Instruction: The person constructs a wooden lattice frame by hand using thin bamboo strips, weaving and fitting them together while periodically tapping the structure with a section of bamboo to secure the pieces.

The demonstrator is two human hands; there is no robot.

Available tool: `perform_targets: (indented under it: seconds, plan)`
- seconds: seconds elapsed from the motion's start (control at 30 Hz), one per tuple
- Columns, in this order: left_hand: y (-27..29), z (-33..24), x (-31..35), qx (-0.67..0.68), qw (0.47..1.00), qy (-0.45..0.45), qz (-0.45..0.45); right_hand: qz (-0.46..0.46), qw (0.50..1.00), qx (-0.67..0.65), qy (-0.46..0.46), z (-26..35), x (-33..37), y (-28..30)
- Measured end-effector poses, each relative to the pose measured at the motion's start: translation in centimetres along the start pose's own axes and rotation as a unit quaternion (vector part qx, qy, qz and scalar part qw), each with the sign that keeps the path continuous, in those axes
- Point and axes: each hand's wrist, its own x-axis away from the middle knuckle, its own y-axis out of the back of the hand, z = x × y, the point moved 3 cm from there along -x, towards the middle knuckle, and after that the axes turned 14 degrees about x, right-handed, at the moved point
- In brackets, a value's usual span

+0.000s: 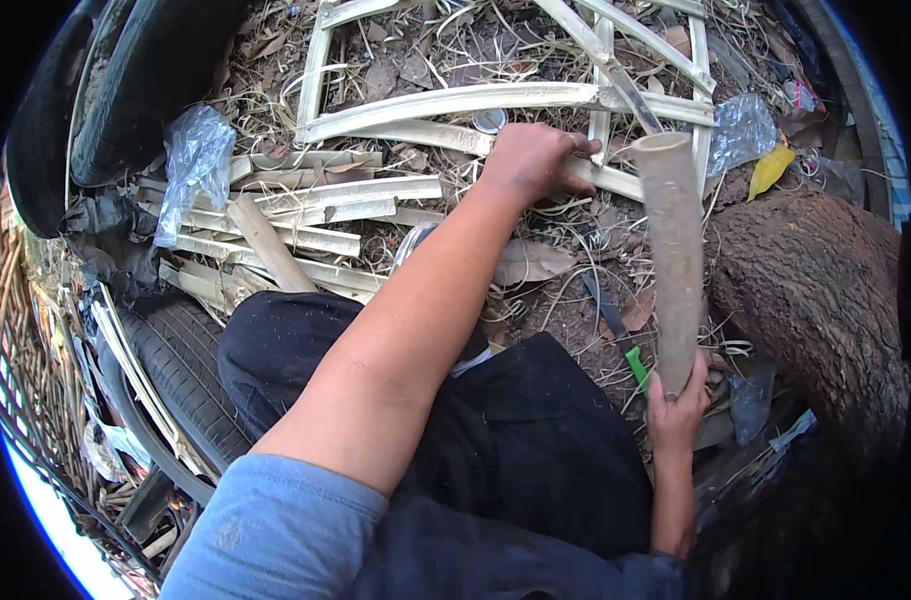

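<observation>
My left hand (540, 165) reaches forward, its fingers closed around a split bamboo strip (425, 134) low in a lattice of pale strips on the ground. Just in front of it, a longer curved strip (455, 100) crosses the lattice. In my right hand (675, 405) is a thick bamboo tube (668, 240), gripped at its near end and standing up, its open far end beside the lattice. A diagonal piece with a dark, narrow end (635, 100) reaches toward the tube's top; the tube partly hides where it ends. A green-handled knife (635, 368) lies left of the tube.
Cut bamboo pieces (315, 215) are piled at left beside clear plastic (197, 165). Tires (185, 360) stand along the left side. A thick log (815, 290) lies at right, near a yellow leaf (771, 172). Shavings and dry leaves cover the soil.
</observation>
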Motion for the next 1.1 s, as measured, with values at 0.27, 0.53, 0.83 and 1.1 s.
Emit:
perform_targets:
  seconds: [0.27,0.53,0.83,1.1]
  plan:
    - [0.0,0.2,-0.1,0.011,1.000,-0.008,-0.026,-0.056,0.992,-0.099,-0.055,0.6,0.0,1.2]
    - [0.1,0.5,0.0,0.004,1.000,0.000,-0.021,-0.012,0.994,-0.078,-0.079,0.0,0.0,0.3]
    - [-0.1,0.4,0.4,0.013,1.000,-0.001,-0.017,0.050,0.996,0.018,-0.076,0.1,0.2,0.2]
    - [-0.2,0.3,0.1,-0.003,1.000,-0.012,-0.021,-0.001,0.998,-0.033,-0.056,0.4,-0.2,0.4]
